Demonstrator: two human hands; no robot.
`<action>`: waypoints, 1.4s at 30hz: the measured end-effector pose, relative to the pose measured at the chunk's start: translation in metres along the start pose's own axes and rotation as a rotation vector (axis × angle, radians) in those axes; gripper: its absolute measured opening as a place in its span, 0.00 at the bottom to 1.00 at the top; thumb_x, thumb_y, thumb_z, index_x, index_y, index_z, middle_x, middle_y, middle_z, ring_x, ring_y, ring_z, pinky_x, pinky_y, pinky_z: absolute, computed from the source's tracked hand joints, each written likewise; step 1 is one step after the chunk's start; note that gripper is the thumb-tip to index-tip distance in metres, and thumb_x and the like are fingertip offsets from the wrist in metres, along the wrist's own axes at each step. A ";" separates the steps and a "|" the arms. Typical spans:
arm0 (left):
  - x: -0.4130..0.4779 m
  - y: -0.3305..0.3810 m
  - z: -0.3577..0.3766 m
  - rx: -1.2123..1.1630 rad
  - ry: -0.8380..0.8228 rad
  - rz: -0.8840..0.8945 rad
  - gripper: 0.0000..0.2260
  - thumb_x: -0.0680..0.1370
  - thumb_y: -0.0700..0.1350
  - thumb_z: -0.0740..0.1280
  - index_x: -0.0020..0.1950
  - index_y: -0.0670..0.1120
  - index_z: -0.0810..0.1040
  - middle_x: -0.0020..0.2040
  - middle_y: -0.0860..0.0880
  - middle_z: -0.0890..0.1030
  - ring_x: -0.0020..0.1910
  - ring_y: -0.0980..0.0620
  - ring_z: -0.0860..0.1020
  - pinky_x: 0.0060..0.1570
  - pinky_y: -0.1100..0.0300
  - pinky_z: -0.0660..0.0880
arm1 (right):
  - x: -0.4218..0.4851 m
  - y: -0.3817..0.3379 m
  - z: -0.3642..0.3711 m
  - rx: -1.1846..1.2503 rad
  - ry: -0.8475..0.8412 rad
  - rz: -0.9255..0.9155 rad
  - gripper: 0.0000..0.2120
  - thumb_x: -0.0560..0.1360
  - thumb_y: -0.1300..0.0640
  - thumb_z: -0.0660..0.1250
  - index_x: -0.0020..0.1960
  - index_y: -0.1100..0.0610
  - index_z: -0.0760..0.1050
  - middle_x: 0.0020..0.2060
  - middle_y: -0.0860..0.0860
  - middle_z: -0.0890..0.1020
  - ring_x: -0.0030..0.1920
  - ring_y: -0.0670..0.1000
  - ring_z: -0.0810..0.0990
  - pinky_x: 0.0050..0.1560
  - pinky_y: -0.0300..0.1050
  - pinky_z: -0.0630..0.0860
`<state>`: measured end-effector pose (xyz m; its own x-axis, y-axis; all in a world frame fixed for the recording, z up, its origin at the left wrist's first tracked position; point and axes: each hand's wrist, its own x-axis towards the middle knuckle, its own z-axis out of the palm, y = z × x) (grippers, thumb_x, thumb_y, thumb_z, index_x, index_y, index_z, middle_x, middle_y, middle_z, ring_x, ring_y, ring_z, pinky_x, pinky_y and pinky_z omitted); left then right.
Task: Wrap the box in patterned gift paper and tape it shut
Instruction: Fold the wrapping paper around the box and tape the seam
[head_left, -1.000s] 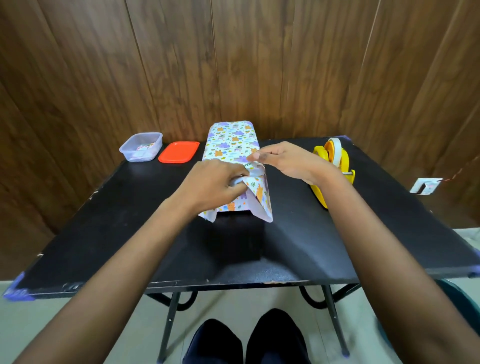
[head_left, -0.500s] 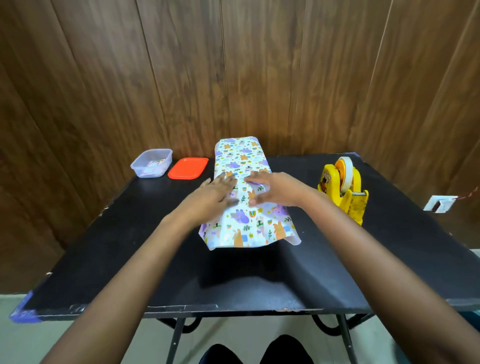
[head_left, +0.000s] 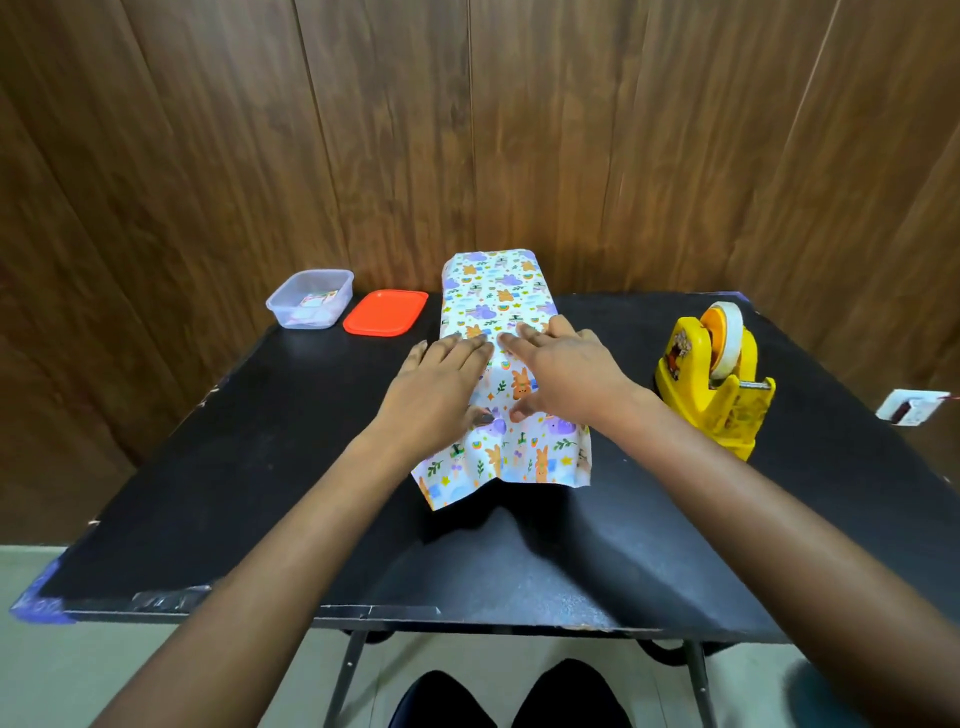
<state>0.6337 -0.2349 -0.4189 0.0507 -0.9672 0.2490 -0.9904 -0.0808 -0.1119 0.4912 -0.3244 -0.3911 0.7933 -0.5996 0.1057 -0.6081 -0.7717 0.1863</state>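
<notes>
The box (head_left: 496, 306) lies seemingly flat, long axis pointing straight away.

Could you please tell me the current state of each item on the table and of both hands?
gift paper: covers the box, hiding it; near end loose, no tape seen.
left hand: open, flat on the paper.
right hand: open, flat on the paper.
clear container: open, lid off.
orange lid: flat on the table beside the container.
tape dispenser: upright, roll loaded, untouched.
</notes>
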 end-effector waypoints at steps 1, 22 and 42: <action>0.001 0.000 -0.001 -0.043 -0.009 0.002 0.36 0.75 0.58 0.64 0.77 0.48 0.51 0.77 0.52 0.54 0.75 0.51 0.52 0.73 0.52 0.52 | 0.001 0.001 -0.001 0.012 -0.015 -0.001 0.44 0.71 0.38 0.66 0.77 0.50 0.47 0.76 0.50 0.54 0.73 0.53 0.56 0.64 0.50 0.62; -0.029 0.012 -0.060 -0.378 0.071 0.150 0.14 0.72 0.51 0.53 0.38 0.46 0.75 0.31 0.50 0.75 0.33 0.48 0.70 0.36 0.56 0.64 | -0.085 0.003 -0.054 1.284 0.671 0.035 0.08 0.76 0.60 0.64 0.50 0.61 0.80 0.43 0.50 0.83 0.45 0.48 0.82 0.50 0.43 0.78; -0.031 0.013 -0.027 -0.218 0.118 0.088 0.19 0.72 0.53 0.48 0.52 0.44 0.70 0.35 0.47 0.74 0.36 0.45 0.70 0.35 0.55 0.59 | -0.050 -0.080 0.059 1.095 0.393 0.346 0.21 0.75 0.67 0.55 0.67 0.58 0.67 0.57 0.50 0.74 0.54 0.48 0.72 0.51 0.35 0.66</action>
<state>0.6161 -0.1995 -0.4020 -0.0392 -0.9322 0.3598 -0.9953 0.0684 0.0687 0.4983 -0.2447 -0.4693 0.4233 -0.8511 0.3105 -0.3430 -0.4678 -0.8146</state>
